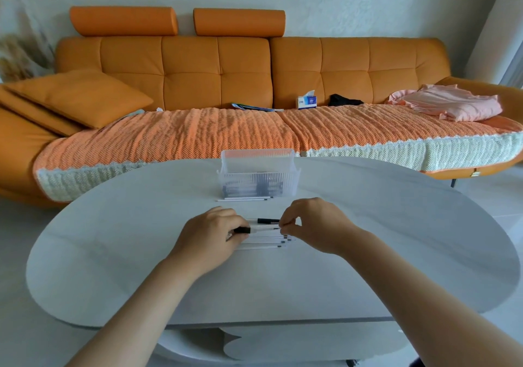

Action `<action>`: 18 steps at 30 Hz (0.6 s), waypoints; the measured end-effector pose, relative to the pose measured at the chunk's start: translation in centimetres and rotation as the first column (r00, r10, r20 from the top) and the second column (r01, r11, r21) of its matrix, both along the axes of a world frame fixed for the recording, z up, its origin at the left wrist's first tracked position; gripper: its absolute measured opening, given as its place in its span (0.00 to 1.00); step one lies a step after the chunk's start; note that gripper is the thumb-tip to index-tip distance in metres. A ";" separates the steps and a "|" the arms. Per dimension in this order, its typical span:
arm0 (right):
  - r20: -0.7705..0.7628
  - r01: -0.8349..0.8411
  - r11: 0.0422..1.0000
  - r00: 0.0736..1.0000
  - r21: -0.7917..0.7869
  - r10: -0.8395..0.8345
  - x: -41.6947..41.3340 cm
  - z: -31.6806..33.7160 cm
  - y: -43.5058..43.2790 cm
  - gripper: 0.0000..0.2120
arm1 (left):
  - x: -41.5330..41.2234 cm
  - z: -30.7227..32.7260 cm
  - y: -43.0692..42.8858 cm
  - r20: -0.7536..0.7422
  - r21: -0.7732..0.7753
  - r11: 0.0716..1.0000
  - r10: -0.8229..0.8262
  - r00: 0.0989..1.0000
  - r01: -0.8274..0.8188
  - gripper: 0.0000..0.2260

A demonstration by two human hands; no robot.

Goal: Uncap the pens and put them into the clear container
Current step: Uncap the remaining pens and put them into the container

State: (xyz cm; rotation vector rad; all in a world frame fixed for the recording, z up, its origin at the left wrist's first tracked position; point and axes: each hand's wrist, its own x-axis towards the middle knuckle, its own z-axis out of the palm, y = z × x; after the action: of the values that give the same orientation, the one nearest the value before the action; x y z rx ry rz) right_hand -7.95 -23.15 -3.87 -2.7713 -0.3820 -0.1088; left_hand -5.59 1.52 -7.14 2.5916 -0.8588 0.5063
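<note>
On the far left a big orange cushion (79, 97) leans on the orange sofa (186, 63). In front of the sofa is the pale, rounded counter (113, 253). The left hand (209, 235) is low over the counter, and its fingers (230, 223) are curled round the black end of a pen (264, 228). This pen lies sideways between the two hands. Just in front of it is a row of white pens (263, 242), side by side on the counter, each with a small black bit at its right end. One more pen with a black cap (267, 221) lies just behind the held pen. Farther back, in the middle of the counter, stands the clear container (258, 168). Dark and white pens show through its ribbed wall. Two thin white pens (246, 198) lie on the counter right at its front. The right hand (314, 225) is at the right end of the row, and its fingers (285, 222) pinch the other end of the held pen. On the sofa farther right sit a tissue box (307, 102) and a pile of pink cloth (452, 106).
</note>
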 end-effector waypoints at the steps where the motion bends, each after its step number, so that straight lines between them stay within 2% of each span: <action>1: -0.004 0.024 1.000 1.000 -0.002 -0.024 0.1 0.1 -0.6 0.05 | -0.1 -0.1 0.0 -0.013 0.003 1.000 0.003 1.000 -0.003 0.02; 7: -0.019 0.215 0.976 0.976 0.019 -0.215 0.6 -0.3 -4.4 0.08 | -0.8 -1.0 -0.4 -0.107 0.003 0.998 -0.061 0.992 0.062 0.03; 11: -0.021 0.294 0.955 0.956 0.040 -0.293 1.5 -1.1 -4.9 0.04 | -0.7 -1.1 -1.0 -0.151 0.019 0.998 -0.060 0.987 0.064 0.04; 14: -0.022 0.263 0.965 0.965 0.001 -0.263 2.5 -1.8 -4.4 0.03 | -0.5 -1.2 -1.3 -0.169 0.018 0.998 -0.054 0.984 0.057 0.06; 18: -0.072 0.175 0.984 0.981 -0.038 -0.178 3.2 -2.3 -3.5 0.07 | -0.3 -1.3 -1.5 -0.147 0.022 0.999 -0.041 0.988 0.045 0.09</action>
State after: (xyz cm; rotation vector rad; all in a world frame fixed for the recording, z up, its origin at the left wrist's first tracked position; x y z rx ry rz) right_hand -4.75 -26.68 -6.14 -2.8259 -0.1189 -0.0415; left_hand -5.92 0.03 -8.42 2.5895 -0.8738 0.2896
